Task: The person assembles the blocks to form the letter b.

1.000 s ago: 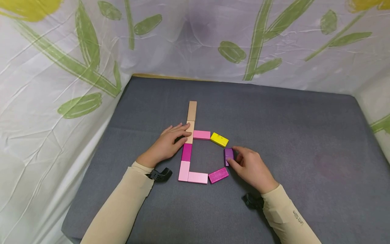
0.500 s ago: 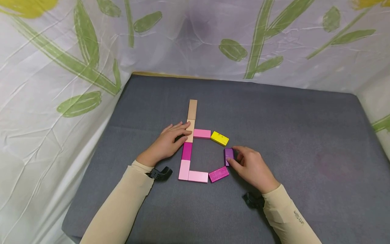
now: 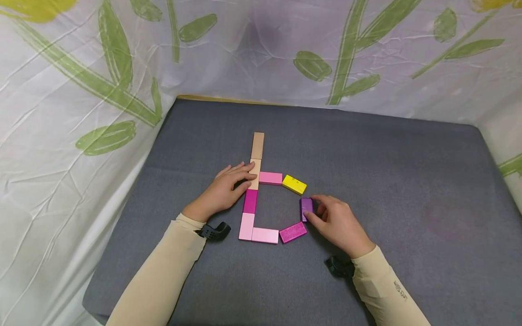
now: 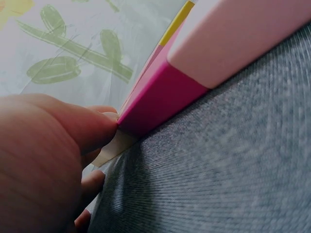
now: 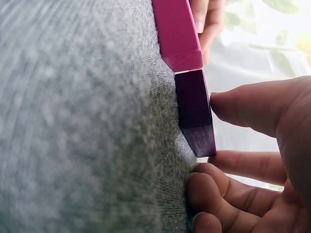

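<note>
Small rectangular blocks lie on the grey cloth, a straight column with a curve of blocks on its right. My left hand [image 3: 222, 188] rests with loosely extended fingers against a cream block [image 3: 258, 168] in the column. Above that is a tan block [image 3: 258, 145]; below are a magenta block [image 3: 250, 201] and a pale pink block [image 3: 246, 226]. My right hand [image 3: 338, 224] holds a purple block [image 3: 304, 206] at the curve's right side, thumb on its top and index finger at its far corner. In the right wrist view, the purple block [image 5: 194, 99] sits close to a magenta block [image 5: 180, 34].
A pink block [image 3: 271, 178] and a tilted yellow block [image 3: 294, 184] form the curve's top. Another pale pink block [image 3: 265, 235] and a tilted bright magenta block [image 3: 292, 232] form its bottom. The grey-covered table [image 3: 408, 181] meets a flower-printed curtain [image 3: 253, 59] behind.
The view has tipped very slightly. Both hands and all the blocks keep their places.
</note>
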A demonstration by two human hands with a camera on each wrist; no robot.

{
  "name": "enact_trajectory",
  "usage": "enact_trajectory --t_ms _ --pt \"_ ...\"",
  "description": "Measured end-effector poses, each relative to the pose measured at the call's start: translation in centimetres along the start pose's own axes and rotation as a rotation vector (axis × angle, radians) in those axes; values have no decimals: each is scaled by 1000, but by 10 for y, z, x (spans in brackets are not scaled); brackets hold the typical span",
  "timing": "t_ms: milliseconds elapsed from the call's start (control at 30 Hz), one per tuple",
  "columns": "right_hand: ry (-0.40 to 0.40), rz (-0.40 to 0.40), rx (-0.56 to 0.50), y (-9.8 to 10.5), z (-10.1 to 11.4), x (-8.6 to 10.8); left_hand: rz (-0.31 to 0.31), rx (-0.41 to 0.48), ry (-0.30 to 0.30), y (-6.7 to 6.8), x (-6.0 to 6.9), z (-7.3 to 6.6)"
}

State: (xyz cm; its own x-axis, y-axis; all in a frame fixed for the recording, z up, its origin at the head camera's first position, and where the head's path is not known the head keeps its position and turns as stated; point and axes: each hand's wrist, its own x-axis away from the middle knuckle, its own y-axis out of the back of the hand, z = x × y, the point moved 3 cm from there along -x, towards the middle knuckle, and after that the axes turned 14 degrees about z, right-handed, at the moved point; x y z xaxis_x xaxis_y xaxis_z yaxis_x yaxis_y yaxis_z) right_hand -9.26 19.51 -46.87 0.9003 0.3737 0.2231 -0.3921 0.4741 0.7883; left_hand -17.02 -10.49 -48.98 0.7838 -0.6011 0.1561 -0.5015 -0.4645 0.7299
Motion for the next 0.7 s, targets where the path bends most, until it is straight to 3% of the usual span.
enact_trajectory --t_ms 333,700 --pt "-20 -15 4 9 0 -5 2 -3 -8 4 -1 0" --pt "-15 -61 44 27 14 -34 17 3 -6 2 0 1"
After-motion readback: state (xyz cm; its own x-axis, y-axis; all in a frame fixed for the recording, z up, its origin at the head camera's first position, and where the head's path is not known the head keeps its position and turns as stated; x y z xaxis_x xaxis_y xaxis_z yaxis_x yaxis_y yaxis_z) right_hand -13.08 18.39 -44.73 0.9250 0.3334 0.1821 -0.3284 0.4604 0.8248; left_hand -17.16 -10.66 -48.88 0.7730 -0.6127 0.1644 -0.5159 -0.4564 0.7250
